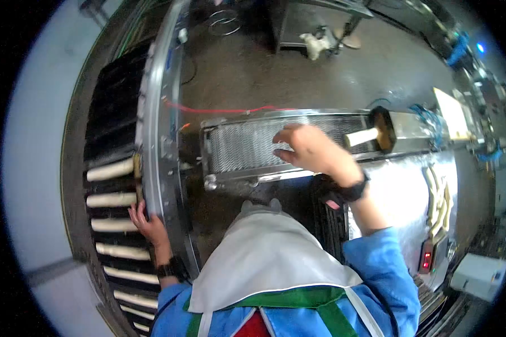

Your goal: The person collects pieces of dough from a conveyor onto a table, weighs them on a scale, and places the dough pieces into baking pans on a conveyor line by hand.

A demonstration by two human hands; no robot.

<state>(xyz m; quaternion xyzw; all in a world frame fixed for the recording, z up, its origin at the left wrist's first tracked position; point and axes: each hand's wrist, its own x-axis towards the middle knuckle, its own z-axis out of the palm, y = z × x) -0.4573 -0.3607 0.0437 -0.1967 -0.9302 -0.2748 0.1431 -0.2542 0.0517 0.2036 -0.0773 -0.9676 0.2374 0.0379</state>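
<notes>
My left hand point(149, 227) is at the inner edge of the black slotted conveyor point(113, 140), its fingers apart at the end of a pale dough roll point(113, 225). Its fingertips are near or touching that roll; I cannot tell which. More dough rolls, such as one dough roll point(111, 170), lie crosswise in separate slots. Over the metal mesh belt point(236, 147) hangs my right hand point(303, 147), with thumb and fingers bent but apart and nothing between them. To its right, another pale roll point(361, 137) sticks out of the dark machine outlet point(383, 130).
Several pale dough pieces point(438, 202) lie on the steel table point(396, 194) at right, near a scale with a red display point(427, 260). A metal rail point(166, 140) edges the black conveyor. A red cord point(225, 110) runs behind the mesh belt.
</notes>
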